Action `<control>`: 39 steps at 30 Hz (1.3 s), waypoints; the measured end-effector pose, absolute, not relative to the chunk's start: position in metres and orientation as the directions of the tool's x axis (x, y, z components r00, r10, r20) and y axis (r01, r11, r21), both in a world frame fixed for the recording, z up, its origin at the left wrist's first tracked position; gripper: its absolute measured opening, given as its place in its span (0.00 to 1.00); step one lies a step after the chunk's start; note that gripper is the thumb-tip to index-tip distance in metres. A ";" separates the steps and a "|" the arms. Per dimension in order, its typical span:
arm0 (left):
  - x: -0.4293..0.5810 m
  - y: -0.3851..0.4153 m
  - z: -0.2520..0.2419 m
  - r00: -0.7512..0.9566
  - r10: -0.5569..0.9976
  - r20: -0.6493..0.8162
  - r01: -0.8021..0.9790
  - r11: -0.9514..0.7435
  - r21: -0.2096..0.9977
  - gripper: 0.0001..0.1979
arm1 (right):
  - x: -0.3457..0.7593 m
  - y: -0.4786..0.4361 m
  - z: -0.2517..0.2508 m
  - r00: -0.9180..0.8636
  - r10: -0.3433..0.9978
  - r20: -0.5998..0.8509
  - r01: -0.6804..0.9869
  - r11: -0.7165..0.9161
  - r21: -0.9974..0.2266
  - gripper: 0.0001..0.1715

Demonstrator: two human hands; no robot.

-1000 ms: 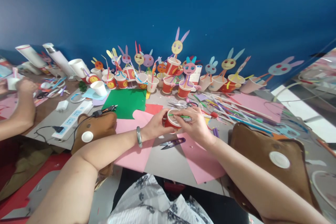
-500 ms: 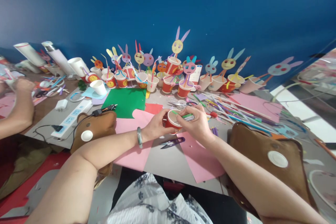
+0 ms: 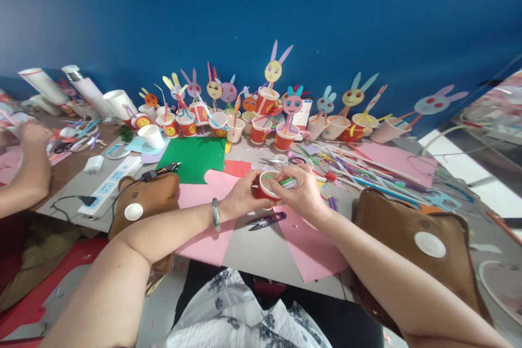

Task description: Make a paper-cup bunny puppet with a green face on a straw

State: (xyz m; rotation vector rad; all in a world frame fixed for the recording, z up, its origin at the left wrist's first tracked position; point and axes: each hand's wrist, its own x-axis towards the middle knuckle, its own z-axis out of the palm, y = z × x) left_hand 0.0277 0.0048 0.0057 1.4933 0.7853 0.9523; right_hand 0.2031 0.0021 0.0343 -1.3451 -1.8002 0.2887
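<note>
A red paper cup (image 3: 267, 191) is gripped around its left side by my left hand (image 3: 244, 194), above pink paper (image 3: 210, 239). Closed round a green-tipped pen or stick (image 3: 289, 182), my right hand (image 3: 304, 196) is at the cup's right rim, the tip over the opening. Small dark snips (image 3: 267, 221) lie on the table just in front of the cup. Behind my right hand are scissors (image 3: 281, 161), partly covered. The cup's inside is only partly visible.
Paper cups with rabbit faces (image 3: 283, 136) line the blue wall. Colored sticks (image 3: 367, 174) spread at right. Brown cushions (image 3: 416, 250) flank my arms. Green paper (image 3: 193, 157) and a power strip (image 3: 110, 185) are left, beyond them another person's arm (image 3: 35, 163).
The green tip has shifted slightly left over the cup's opening, and my right fingers have moved a little with it. The whole view has shifted slightly.
</note>
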 end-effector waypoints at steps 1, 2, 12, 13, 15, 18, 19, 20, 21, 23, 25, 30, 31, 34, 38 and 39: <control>0.028 0.004 0.006 0.448 0.884 0.134 -0.027 -0.137 0.990 0.29 | 0.203 0.002 0.034 -0.067 0.875 0.480 0.673 0.395 -0.625 0.13; 0.028 0.004 0.007 0.450 0.884 0.130 -0.018 -0.136 0.991 0.30 | 0.203 0.002 0.034 -0.074 0.876 0.476 0.670 0.397 -0.627 0.14; 0.027 0.002 0.011 0.447 0.886 0.127 0.036 -0.159 0.987 0.29 | 0.202 0.000 0.036 -0.071 0.881 0.467 0.666 0.391 -0.635 0.13; 0.027 0.002 0.011 0.447 0.885 0.130 0.040 -0.165 0.985 0.29 | 0.202 -0.001 0.037 -0.066 0.878 0.474 0.668 0.392 -0.633 0.13; 0.027 0.002 0.012 0.449 0.883 0.135 0.047 -0.174 0.984 0.30 | 0.201 -0.002 0.039 -0.072 0.874 0.480 0.669 0.400 -0.627 0.13; 0.027 0.001 0.013 0.459 0.876 0.145 0.043 -0.185 0.982 0.31 | 0.201 -0.002 0.039 -0.088 0.872 0.482 0.664 0.412 -0.624 0.14; 0.027 0.001 0.013 0.462 0.874 0.153 0.038 -0.192 0.981 0.31 | 0.201 -0.002 0.039 -0.093 0.872 0.480 0.662 0.415 -0.625 0.14; 0.027 0.001 0.013 0.464 0.871 0.163 0.033 -0.201 0.979 0.32 | 0.201 -0.002 0.039 -0.095 0.871 0.482 0.660 0.418 -0.625 0.14; 0.027 0.001 0.013 0.465 0.868 0.176 0.030 -0.214 0.976 0.32 | 0.201 -0.003 0.040 -0.096 0.868 0.487 0.657 0.423 -0.624 0.14; 0.026 0.001 0.012 0.462 0.863 0.204 0.027 -0.243 0.970 0.33 | 0.201 -0.004 0.042 -0.099 0.854 0.510 0.647 0.445 -0.619 0.14; 0.025 0.001 0.012 0.458 0.858 0.234 0.015 -0.270 0.963 0.33 | 0.201 -0.006 0.046 -0.098 0.833 0.544 0.638 0.472 -0.608 0.13; 0.023 0.000 0.016 0.443 0.849 0.289 0.023 -0.333 0.942 0.34 | 0.199 -0.011 0.054 -0.116 0.801 0.587 0.620 0.520 -0.588 0.12; 0.023 -0.001 0.017 0.437 0.851 0.292 0.033 -0.339 0.940 0.34 | 0.199 -0.012 0.055 -0.117 0.802 0.586 0.619 0.520 -0.588 0.11; 0.022 -0.002 0.019 0.424 0.858 0.290 0.059 -0.346 0.937 0.34 | 0.199 -0.012 0.055 -0.116 0.807 0.580 0.617 0.516 -0.594 0.11; 0.022 -0.003 0.020 0.418 0.866 0.275 0.093 -0.342 0.935 0.34 | 0.200 -0.011 0.052 -0.123 0.818 0.562 0.617 0.507 -0.602 0.11; 0.022 -0.003 0.021 0.413 0.870 0.271 0.109 -0.343 0.933 0.34 | 0.200 -0.010 0.051 -0.123 0.820 0.559 0.618 0.504 -0.604 0.11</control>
